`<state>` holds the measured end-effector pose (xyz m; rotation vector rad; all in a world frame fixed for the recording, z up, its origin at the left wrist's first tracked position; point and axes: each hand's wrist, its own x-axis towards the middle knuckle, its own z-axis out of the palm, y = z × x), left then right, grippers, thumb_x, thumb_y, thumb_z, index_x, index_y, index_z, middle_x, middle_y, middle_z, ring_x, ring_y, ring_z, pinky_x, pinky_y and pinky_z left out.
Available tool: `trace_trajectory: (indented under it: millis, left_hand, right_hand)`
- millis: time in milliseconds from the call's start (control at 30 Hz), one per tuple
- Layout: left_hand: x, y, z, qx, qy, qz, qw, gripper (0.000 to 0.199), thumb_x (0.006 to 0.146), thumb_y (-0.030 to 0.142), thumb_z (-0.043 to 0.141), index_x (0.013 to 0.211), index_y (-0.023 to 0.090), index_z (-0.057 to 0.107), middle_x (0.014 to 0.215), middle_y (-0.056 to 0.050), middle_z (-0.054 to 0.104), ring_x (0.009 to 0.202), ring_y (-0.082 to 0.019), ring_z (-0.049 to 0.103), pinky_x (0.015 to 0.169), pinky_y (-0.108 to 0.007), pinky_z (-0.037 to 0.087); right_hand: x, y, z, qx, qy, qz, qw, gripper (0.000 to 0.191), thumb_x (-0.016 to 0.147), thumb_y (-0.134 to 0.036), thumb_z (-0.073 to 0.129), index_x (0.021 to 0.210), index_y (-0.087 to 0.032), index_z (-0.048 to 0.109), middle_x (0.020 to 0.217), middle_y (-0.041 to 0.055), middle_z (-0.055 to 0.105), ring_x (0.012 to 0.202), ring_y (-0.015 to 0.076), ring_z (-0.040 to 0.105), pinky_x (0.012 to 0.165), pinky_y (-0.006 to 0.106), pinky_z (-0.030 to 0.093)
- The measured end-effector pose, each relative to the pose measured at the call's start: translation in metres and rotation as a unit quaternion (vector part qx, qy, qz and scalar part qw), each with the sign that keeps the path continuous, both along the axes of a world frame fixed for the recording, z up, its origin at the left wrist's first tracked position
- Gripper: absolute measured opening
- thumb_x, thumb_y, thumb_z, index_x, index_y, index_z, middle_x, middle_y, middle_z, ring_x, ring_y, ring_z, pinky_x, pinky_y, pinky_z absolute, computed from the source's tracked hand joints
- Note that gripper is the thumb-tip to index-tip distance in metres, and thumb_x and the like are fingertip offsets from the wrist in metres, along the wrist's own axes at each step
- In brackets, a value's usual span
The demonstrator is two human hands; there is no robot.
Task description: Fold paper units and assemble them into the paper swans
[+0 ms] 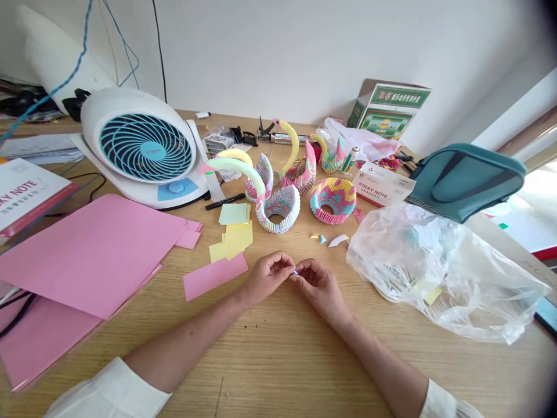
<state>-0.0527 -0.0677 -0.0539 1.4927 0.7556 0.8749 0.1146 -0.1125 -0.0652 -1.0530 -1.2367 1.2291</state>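
My left hand [270,277] and my right hand [319,288] meet above the middle of the wooden desk. Between their fingertips is a small folded piece of pale lilac paper [295,272], pinched from both sides and mostly hidden. Left of my left hand lies a pink paper strip [215,277], with yellow [238,241] and pale green [234,213] paper squares behind it. Beyond my hands stand a white folded-paper swan [287,216] and a round pink, yellow and blue paper basket [333,200]. A few small paper pieces [338,240] lie before the basket.
Large pink sheets [91,249] and a fan [148,148] are at the left. More paper swans [304,171] stand behind. On the right are a sticky note box [383,184], a clear plastic bag [461,273] and a teal case [470,180]. A black marker [225,201] lies near the fan.
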Motion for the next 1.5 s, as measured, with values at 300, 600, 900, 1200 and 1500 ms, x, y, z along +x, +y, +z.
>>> trace_trajectory:
  millis: [300, 600, 900, 1200, 1500]
  left_hand:
    - [-0.002, -0.002, 0.001, -0.044, -0.020, 0.012, 0.999, 0.028, 0.086, 0.041, 0.068, 0.085, 0.015, 0.059, 0.077, 0.001, 0.059, 0.065, -0.009, 0.056, 0.063, -0.022, 0.048]
    - [-0.001, -0.009, 0.002, 0.022, -0.001, 0.031, 0.999, 0.021, 0.087, 0.036, 0.067, 0.086, 0.016, 0.059, 0.079, 0.001, 0.059, 0.066, -0.009, 0.055, 0.064, -0.022, 0.048]
    - [0.001, -0.011, 0.006, 0.012, -0.007, 0.038, 0.999, 0.022, 0.087, 0.037, 0.066, 0.085, 0.015, 0.059, 0.076, 0.001, 0.059, 0.065, -0.010, 0.056, 0.064, -0.023, 0.048]
    - [0.000, -0.010, 0.005, 0.008, -0.012, 0.053, 0.998, 0.026, 0.085, 0.041, 0.068, 0.083, 0.016, 0.059, 0.071, 0.001, 0.058, 0.065, -0.011, 0.056, 0.065, -0.023, 0.048]
    - [0.002, -0.013, -0.003, 0.043, 0.018, 0.064, 0.997, 0.027, 0.086, 0.041, 0.065, 0.083, 0.015, 0.068, 0.082, -0.003, 0.056, 0.061, -0.010, 0.056, 0.057, -0.022, 0.047]
  right_hand:
    - [0.001, -0.003, 0.013, -0.014, 0.016, 0.030, 0.999, 0.023, 0.084, -0.044, 0.071, 0.089, -0.022, 0.065, 0.085, 0.0019, 0.071, 0.081, 0.0176, 0.068, 0.078, 0.031, 0.053]
    - [0.002, -0.003, 0.016, -0.027, 0.031, 0.069, 0.997, 0.030, 0.080, -0.049, 0.073, 0.095, -0.023, 0.065, 0.089, 0.0026, 0.071, 0.086, 0.0198, 0.068, 0.085, 0.036, 0.054]
    - [0.000, -0.004, 0.009, -0.010, 0.049, 0.052, 0.997, 0.022, 0.081, -0.040, 0.074, 0.087, -0.022, 0.063, 0.083, 0.0020, 0.068, 0.081, 0.0179, 0.067, 0.080, 0.033, 0.054]
    - [-0.002, -0.006, -0.003, 0.058, -0.016, 0.036, 0.998, 0.018, 0.085, -0.037, 0.072, 0.083, -0.022, 0.062, 0.083, 0.0025, 0.060, 0.080, 0.0180, 0.060, 0.075, 0.030, 0.051]
    - [0.002, 0.001, -0.008, 0.046, 0.010, -0.019, 0.999, 0.032, 0.078, -0.052, 0.075, 0.076, -0.022, 0.067, 0.069, 0.0029, 0.061, 0.064, 0.0186, 0.058, 0.062, 0.030, 0.051]
